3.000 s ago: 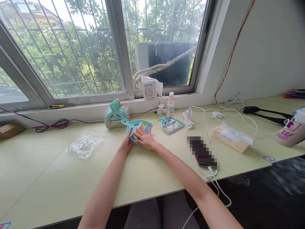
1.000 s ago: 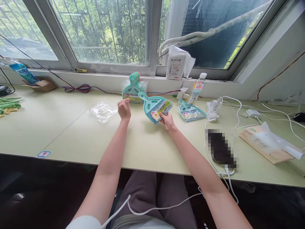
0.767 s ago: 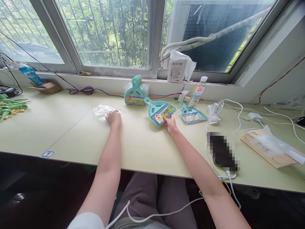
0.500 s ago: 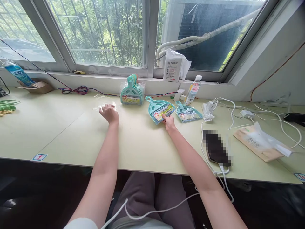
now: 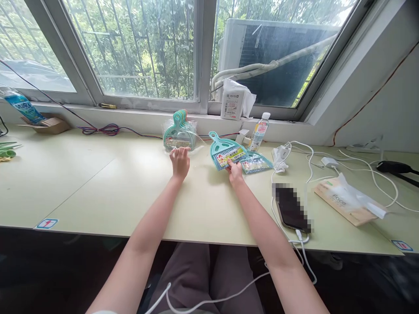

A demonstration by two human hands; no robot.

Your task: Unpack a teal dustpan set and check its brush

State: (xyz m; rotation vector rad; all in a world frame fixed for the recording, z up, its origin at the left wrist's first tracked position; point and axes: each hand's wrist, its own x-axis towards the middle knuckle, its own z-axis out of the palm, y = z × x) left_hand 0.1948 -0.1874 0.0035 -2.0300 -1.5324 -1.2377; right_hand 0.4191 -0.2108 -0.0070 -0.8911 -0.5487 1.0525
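Observation:
My right hand pinches the lower edge of a teal mini dustpan-and-brush set with a colourful label, tilted up off the pale green desk. My left hand is closed on a clear plastic bag, held just left of the dustpan set. Behind the left hand a wrapped stack of teal dustpans leans against the window sill. One more dustpan set in a clear bag lies flat right beside my right hand.
A phone on a white cable lies to the right, with a tissue pack and white chargers beyond. A small bottle and a white packet stand by the sill. A cardboard box and coloured wires lie far left.
My left hand went left to the clear bag on the desk, took hold of it and carried it right to the dustpan set. My right hand kept hold of the set.

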